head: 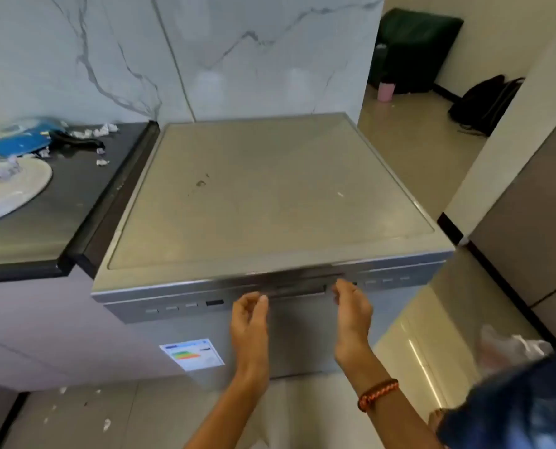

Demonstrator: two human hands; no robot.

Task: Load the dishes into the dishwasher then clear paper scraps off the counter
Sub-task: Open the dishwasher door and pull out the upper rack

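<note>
Here both hands hover just in front of the dishwasher [270,202], at the recessed handle [297,288] in the top of its door: the left hand [250,322] and the right hand [351,311] have loosely curled fingers and hold nothing, and whether any fingertip touches the handle is too blurred to tell. The door looks closed, so loading has not begun. The dishes wait well to the left on the dark counter [59,222]: one white plate [9,189], one blue dish [11,137] behind it, and one black utensil [76,142] beside that. If the door is pulled with only the fingertips hooked, the grip could slip off the shallow recess; a hard pull could also drop the door fast toward the person's legs. The paper scraps [103,129] number roughly six on the counter, with at least one more on the plate, and about five lie on the floor [76,413], where they could be trodden and spread.
</note>
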